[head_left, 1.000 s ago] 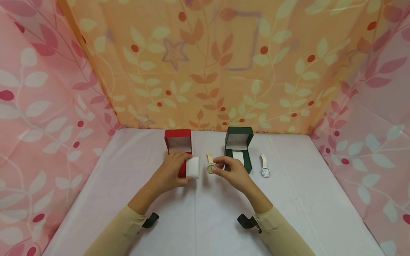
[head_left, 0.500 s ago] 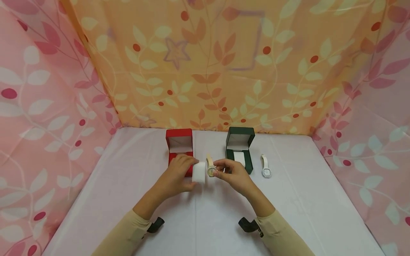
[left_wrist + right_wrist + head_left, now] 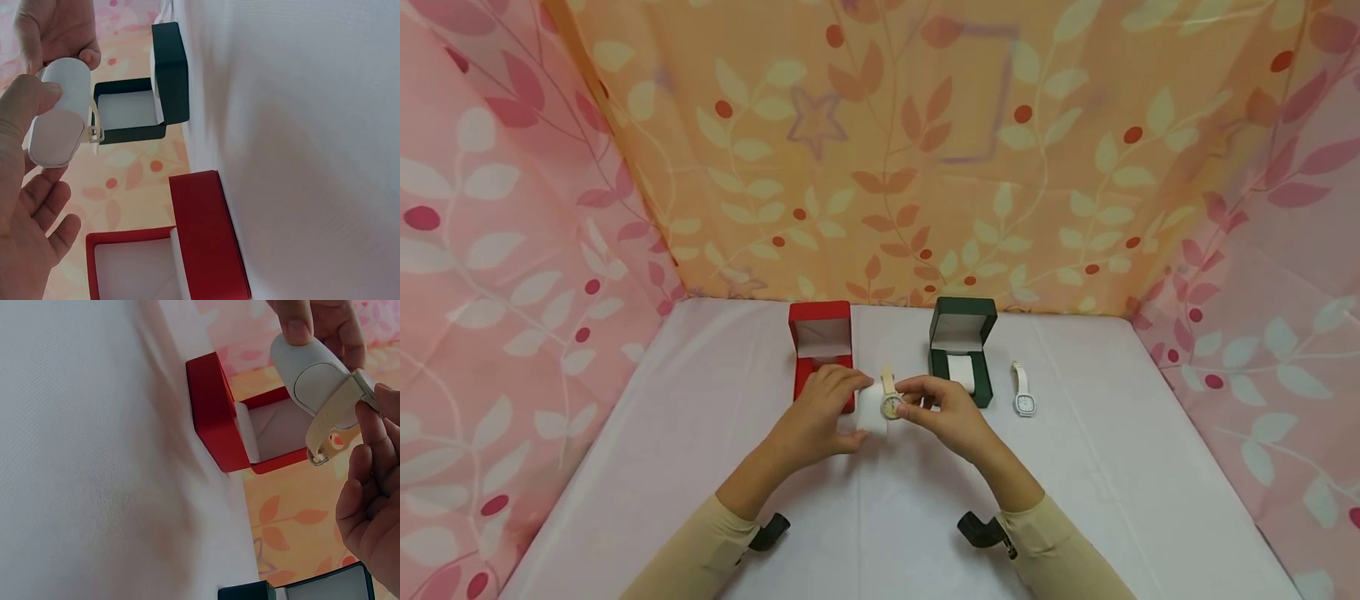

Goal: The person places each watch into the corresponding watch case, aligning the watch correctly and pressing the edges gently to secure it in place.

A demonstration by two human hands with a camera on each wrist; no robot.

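1 white-strapped watch (image 3: 1023, 398) lies on the table (image 3: 1075, 492), right of the green box (image 3: 964, 308). The left hand (image 3: 814, 418) obstructs part of the red box (image 3: 820, 313) and grips the white cushion (image 3: 871, 412) between thumb and fingers. The right hand (image 3: 951, 418) pinches the cream-strapped watch (image 3: 892, 407) at the cushion's right end; contact cannot be confirmed. The 2 boxes stand open; the green box contains 1 white insert (image 3: 960, 374).

White cushion (image 3: 870, 411) — shifted right; watch (image 3: 892, 407) now overlaps it.

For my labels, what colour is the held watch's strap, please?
The strap is pale cream; the right wrist view shows it best.
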